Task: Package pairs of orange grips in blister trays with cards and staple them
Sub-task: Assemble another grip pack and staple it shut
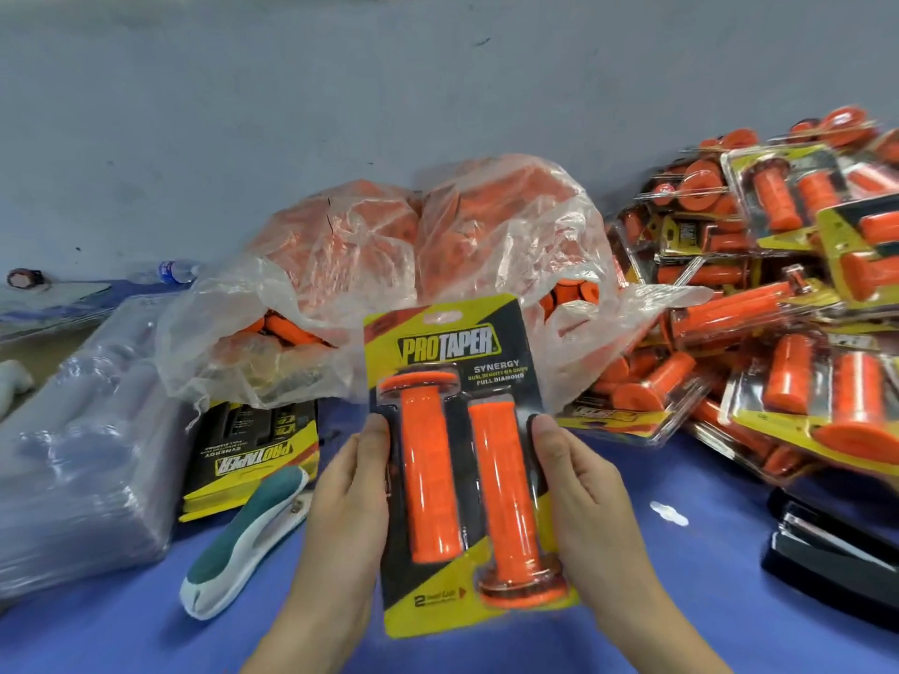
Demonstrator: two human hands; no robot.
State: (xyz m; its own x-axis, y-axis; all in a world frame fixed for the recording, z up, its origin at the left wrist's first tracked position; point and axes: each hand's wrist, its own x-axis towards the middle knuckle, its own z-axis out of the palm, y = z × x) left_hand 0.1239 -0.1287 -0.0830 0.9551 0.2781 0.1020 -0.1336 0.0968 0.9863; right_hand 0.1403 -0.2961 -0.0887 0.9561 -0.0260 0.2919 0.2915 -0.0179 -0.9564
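Observation:
I hold a blister pack (440, 342) upright over the blue table, its yellow and black card behind two orange grips (433, 474) lying side by side. My left hand (348, 503) grips the pack's left edge with the thumb on the front. My right hand (591, 508) grips the right edge the same way. A teal and white stapler (243, 532) lies on the table to the left of my left hand. A stack of printed cards (243, 454) sits just behind it. Clear blister trays (78, 445) are stacked at the far left.
Clear plastic bags (418, 265) of loose orange grips sit behind the pack. A heap of finished packs (759, 304) fills the right side. A black box (836, 547) lies at the right edge. A water bottle (170, 271) and a tape roll (23, 278) lie far left.

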